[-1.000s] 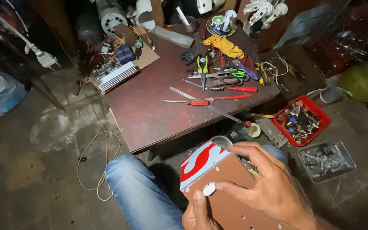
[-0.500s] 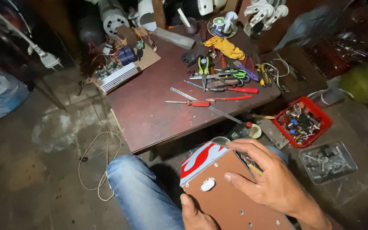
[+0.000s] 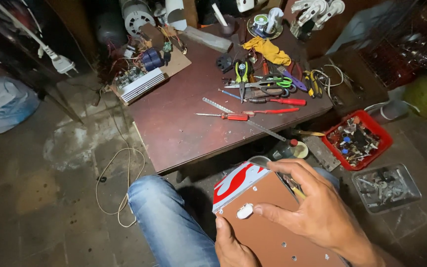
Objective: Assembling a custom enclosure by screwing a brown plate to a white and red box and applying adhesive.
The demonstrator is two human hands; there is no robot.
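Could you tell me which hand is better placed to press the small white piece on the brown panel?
Probably the right hand: its fingertip sits beside the white piece on the brown panel. The left hand grips the panel's lower edge.

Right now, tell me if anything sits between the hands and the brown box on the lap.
Nothing visible does. The right hand lies directly on the brown box, a fingertip beside its small white knob; the left hand grips its near edge.
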